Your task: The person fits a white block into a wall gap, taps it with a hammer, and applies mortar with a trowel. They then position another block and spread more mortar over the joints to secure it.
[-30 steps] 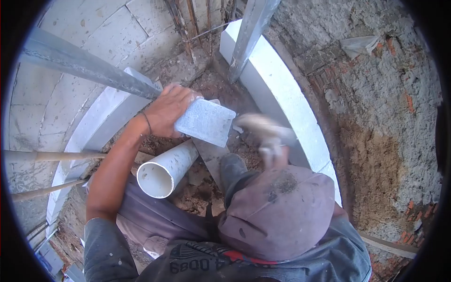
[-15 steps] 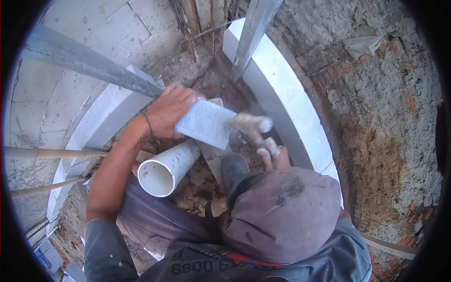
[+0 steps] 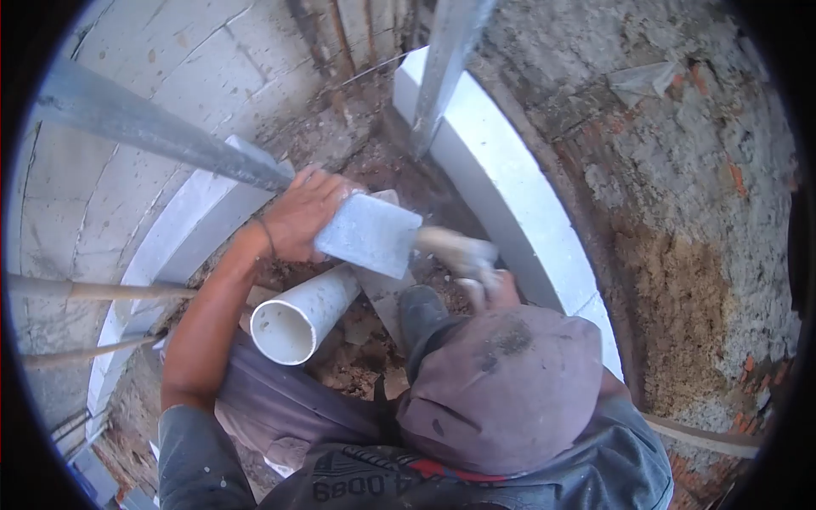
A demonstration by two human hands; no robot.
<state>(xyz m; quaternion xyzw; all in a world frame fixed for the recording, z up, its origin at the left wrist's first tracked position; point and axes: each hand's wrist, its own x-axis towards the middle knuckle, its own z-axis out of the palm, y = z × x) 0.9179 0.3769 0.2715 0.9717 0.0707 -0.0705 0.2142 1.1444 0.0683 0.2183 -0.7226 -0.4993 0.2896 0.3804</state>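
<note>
Blurred in part, my left hand point(image 3: 308, 212) grips the left edge of a pale grey-white block point(image 3: 370, 234), fingers wrapped over its side. My right hand point(image 3: 493, 289) is closed around a hammer-like tool point(image 3: 450, 248), smeared by motion, whose tan part lies close to the block's right side. Below the block, a white plastic pipe point(image 3: 306, 314) rests with its open end toward the lower left. A cap point(image 3: 506, 391) and a dark shirt fill the bottom and hide part of my right arm.
Curved rows of white blocks stand at left point(image 3: 191, 212) and right point(image 3: 518, 187). Metal posts point(image 3: 161, 127) slope in from above, and wooden poles point(image 3: 110, 289) come from the left. A rough earth and brick wall point(image 3: 680, 255) rises at right. One boot point(image 3: 419, 314) is on the ground.
The tool has swung a little, its tan part now lower and pointing more to the right. The block in my left hand has tilted slightly and its right edge shifted left. The whole view has shifted slightly.
</note>
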